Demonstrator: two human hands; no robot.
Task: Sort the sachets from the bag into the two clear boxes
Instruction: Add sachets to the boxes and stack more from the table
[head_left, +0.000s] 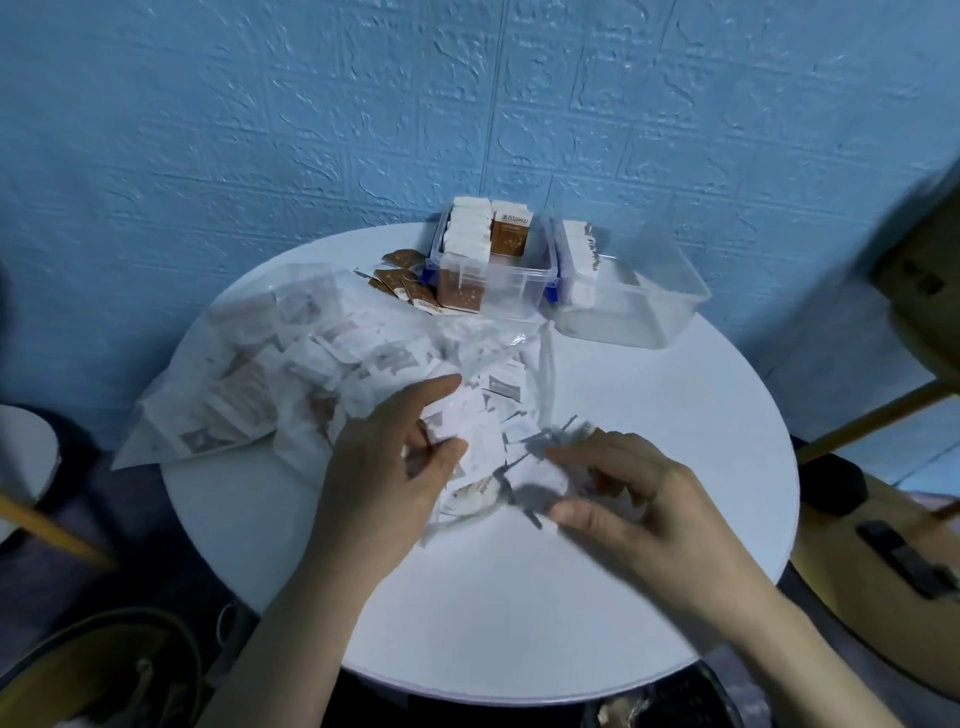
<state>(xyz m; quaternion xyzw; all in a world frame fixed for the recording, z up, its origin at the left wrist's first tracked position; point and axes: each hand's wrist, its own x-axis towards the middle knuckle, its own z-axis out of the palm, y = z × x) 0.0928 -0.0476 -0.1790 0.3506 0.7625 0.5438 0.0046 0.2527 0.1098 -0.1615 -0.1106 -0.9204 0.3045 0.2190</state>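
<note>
A clear plastic bag full of white sachets lies on the left of the round white table, its mouth towards the middle. Loose white sachets spill from that mouth. My left hand pinches a few of these sachets at the bag's mouth. My right hand holds white sachets just to the right of it, blurred. At the back stand two clear boxes: the left box holds upright white and brown sachets, the right box has white ones at its left end.
Several brown sachets lie on the table to the left of the left box. A blue textured wall rises behind the table. Chairs with wooden legs stand at both sides, and a dark bag sits on the floor at lower left.
</note>
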